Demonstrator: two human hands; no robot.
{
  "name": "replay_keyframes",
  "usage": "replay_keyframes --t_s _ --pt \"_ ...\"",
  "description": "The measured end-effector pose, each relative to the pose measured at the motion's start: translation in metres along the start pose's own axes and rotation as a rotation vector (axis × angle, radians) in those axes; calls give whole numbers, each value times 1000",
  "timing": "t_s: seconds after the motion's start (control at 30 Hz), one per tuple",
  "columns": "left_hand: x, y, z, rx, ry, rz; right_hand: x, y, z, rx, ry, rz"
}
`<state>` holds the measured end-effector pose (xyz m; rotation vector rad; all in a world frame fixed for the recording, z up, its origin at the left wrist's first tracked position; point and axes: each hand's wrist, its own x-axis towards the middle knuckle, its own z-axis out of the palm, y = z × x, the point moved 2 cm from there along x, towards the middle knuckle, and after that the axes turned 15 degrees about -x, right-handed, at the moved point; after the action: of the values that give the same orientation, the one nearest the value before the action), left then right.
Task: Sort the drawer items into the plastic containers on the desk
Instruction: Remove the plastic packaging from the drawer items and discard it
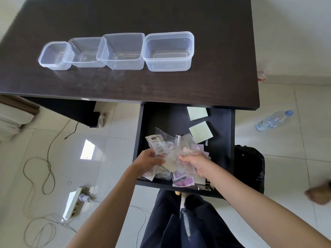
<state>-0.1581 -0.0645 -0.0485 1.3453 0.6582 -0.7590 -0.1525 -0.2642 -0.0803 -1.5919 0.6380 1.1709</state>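
Grip, both hands: left hand (149, 161) and right hand (195, 162) hold, fingers curled round it, one bundle of clear plastic packets (170, 147), raised just above the near half of the open drawer (222, 122); one packet on the left side of the bundle bears a white label with a barcode

Beneath the bundle: loose lilac and white packets (182, 179) lying at the near end of the drawer, partly hidden by the hands

Farther in, right side of drawer: two pale green sticky-note pads (200, 134), apart from the packets; a small metal piece sits at the near right corner, kind unclear

Desk (125, 83), far of the drawer: four clear plastic containers (168, 51) in one row, smallest at left, largest at right; neighbours touch or overlap at the rims; nothing is seen in any of them

Step in hand, as judged: first pick from the drawer; sorting not yet begun

Next move calls for: lifting the bundle clear of the drawer front, carrying it far and up to the desk, choosing one container; the slack, slippery packets need a firm hold or may spill

Floor: water bottle (274, 120) at right, cables and a power strip at left
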Motion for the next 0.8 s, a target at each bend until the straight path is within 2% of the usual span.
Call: replay_keyframes --t_s 0.27,0.47,0.8 --pt "-17 19 17 -35 28 180 -15 -13 -19 -56 169 -198" --pt "-15 25 30 41 236 244 -32 -18 -24 -28 303 -302" --pt "-13 30 67 78 129 342 -63 -6 -50 49 483 -400"
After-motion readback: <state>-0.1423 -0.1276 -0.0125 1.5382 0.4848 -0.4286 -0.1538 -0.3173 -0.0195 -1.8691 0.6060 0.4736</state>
